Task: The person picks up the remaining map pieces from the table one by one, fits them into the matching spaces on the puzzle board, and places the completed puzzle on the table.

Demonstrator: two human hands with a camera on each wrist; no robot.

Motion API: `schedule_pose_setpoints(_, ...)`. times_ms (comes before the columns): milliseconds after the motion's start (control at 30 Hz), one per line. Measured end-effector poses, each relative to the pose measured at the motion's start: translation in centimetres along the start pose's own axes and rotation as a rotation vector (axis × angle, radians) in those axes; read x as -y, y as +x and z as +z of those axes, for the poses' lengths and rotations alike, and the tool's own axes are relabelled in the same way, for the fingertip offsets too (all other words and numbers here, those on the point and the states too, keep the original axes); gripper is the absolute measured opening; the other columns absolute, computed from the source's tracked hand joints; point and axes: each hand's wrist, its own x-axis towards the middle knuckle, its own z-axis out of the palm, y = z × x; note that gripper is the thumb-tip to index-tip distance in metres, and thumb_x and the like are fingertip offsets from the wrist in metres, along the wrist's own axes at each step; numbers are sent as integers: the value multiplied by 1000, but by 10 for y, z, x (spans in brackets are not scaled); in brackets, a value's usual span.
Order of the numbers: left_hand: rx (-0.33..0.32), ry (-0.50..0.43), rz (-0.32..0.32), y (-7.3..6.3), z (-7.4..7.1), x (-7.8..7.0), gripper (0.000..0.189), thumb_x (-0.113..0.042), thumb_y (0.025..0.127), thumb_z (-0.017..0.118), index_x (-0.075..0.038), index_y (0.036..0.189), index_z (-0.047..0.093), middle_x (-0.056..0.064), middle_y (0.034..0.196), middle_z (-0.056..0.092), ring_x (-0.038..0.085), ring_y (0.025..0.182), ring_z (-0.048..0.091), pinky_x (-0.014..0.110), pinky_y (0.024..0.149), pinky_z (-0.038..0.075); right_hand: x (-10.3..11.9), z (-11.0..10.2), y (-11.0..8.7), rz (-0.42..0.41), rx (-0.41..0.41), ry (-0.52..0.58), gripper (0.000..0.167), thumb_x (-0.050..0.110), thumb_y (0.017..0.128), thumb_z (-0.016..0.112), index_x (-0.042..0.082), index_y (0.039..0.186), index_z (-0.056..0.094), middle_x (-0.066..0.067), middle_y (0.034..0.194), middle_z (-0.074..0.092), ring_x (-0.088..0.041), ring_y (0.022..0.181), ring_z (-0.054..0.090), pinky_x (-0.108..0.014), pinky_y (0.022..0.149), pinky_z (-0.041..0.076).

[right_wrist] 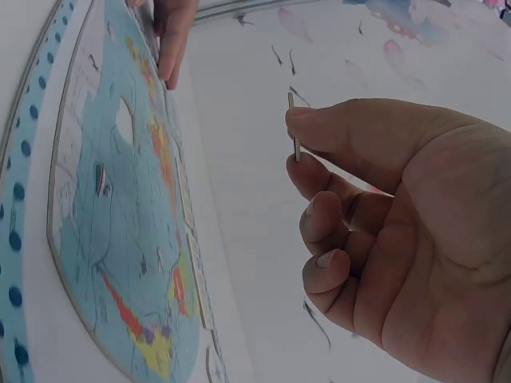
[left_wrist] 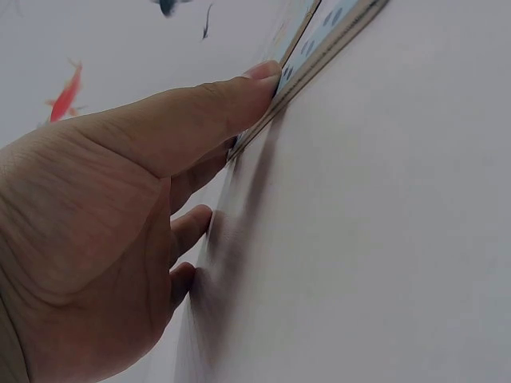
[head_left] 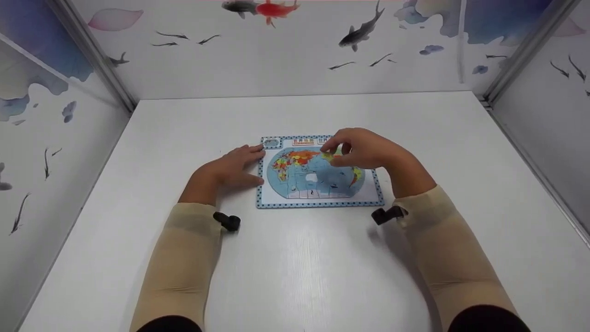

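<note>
A world-map jigsaw puzzle (head_left: 318, 204) in a blue dotted frame lies flat on the table. Near the middle of its map a white gap (head_left: 311, 177) shows. My left hand (head_left: 235, 168) rests at the board's left edge; the thumb (left_wrist: 255, 92) touches the frame's side, and the fingers spread toward the upper left corner. Above the map's upper right, my right hand (head_left: 362, 148) pinches a thin puzzle piece (right_wrist: 296, 147) between thumb and forefinger. The right wrist view shows that piece edge-on, apart from the board, with the other fingers curled. Its printed face is hidden there.
The white table (head_left: 295, 263) carries the board in its middle. Panels printed with fish and ink shapes stand along the back (head_left: 295, 60) and both sides. A small black clip-like device (head_left: 228, 222) sits at the left cuff, another device (head_left: 387, 215) at the right.
</note>
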Motion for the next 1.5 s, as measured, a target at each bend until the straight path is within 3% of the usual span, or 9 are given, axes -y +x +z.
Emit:
schedule_pose_setpoints(233,-6,-3,-7,0,-2,0,92,-56,94,76,-48,169,23,-13,182,10,26,172,-1,65,135,13,12,11,12,36,0,32,34,29,93,82,37,126,78,8,130,68,-23,113,61,-38,92,61)
schedule_pose_setpoints(567,-9,-3,9,0,-2,2,92,-57,94,75,-48,169,22,-13,182,9,27,172,-1,65,135,13,4,33,27,50,46,27,33,32,92,82,38,125,78,7,124,69,-24,109,63,-39,93,60)
schedule_pose_setpoints(1033,4,-7,10,0,-3,1,91,-53,95,75,-45,170,24,-14,182,10,26,172,-2,64,136,12,-2,51,35,134,107,70,30,31,94,82,37,123,78,5,124,71,-25,115,67,-44,99,62)
schedule_pose_setpoints(1500,5,-27,-4,-1,-2,-2,91,-52,95,76,-45,169,24,-12,183,10,26,172,-2,64,136,12,-2,61,36,138,81,53,26,25,92,83,32,117,80,6,124,71,-21,116,69,-44,107,59)
